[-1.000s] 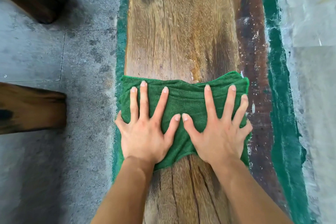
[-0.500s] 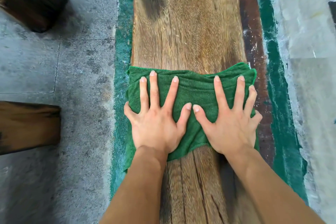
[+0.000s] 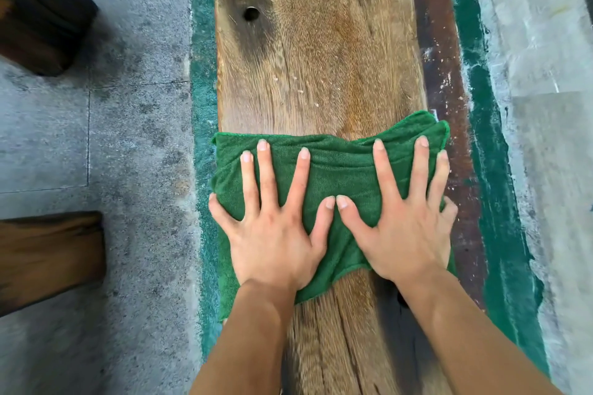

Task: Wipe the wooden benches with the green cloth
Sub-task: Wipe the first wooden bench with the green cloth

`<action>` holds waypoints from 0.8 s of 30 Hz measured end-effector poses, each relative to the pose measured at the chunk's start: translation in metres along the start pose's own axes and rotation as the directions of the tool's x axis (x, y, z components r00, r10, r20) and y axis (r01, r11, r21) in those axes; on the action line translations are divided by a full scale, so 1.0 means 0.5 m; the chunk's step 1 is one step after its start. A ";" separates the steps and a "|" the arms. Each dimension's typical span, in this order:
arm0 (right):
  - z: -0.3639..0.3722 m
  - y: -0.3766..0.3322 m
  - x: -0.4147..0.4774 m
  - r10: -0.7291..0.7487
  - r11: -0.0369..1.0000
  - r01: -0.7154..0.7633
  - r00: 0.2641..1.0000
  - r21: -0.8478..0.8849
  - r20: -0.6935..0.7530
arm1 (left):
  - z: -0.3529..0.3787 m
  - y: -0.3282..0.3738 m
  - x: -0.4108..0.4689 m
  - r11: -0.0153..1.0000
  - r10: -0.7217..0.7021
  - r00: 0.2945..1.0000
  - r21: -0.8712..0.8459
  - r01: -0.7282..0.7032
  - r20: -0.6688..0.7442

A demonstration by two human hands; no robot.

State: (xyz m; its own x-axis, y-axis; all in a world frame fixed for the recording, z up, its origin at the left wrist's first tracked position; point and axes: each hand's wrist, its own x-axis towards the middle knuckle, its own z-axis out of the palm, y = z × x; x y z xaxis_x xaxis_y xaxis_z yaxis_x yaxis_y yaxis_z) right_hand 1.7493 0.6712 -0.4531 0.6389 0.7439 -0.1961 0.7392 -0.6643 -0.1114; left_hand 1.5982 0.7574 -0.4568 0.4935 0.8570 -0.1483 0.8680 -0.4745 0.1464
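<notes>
I am pressing my left hand (image 3: 272, 234) and right hand (image 3: 401, 231) flat on one green cloth (image 3: 340, 167), with my fingers straight and spread and my thumb tips just beside each other. The cloth is lying across the wooden bench (image 3: 321, 58), its long axis running side to side. The bench is stretching straight away from me. Ahead I am counting two dark holes (image 3: 251, 13) in the bench, and two other wooden pieces (image 3: 48, 256) are standing on the concrete floor (image 3: 128, 138) to my left.

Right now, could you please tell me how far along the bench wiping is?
Done, probably: the bench stretch nearest the person, behind the green cloth. In hand: left hand and right hand press it flat. Left: the speckled wood beyond it and two other benches at left.
</notes>
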 end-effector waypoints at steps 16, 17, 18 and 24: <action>-0.005 -0.005 0.056 -0.042 0.998 0.039 0.998 0.051 0.050 | -0.019 0.014 0.046 0.997 -0.052 0.998 0.052 0.050 0.040; -0.009 -0.006 0.074 -0.038 0.998 0.036 0.998 0.050 0.045 | -0.023 0.015 0.062 0.998 -0.047 0.998 0.048 0.046 0.031; -0.011 -0.006 0.079 -0.038 0.998 0.036 0.998 0.045 0.047 | -0.024 0.015 0.069 0.998 -0.046 0.998 0.054 0.044 0.037; -0.029 -0.017 0.123 -0.017 0.999 0.016 0.999 0.041 0.039 | -0.030 0.020 0.119 0.998 -0.059 0.997 0.029 0.058 0.042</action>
State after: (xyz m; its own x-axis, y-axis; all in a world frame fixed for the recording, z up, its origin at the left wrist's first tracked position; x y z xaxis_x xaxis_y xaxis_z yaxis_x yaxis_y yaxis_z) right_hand 1.7858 0.7237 -0.4501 0.6172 0.7519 -0.2316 0.7399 -0.6548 -0.1541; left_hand 1.6357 0.8067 -0.4492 0.4433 0.8743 -0.1977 0.8963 -0.4298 0.1088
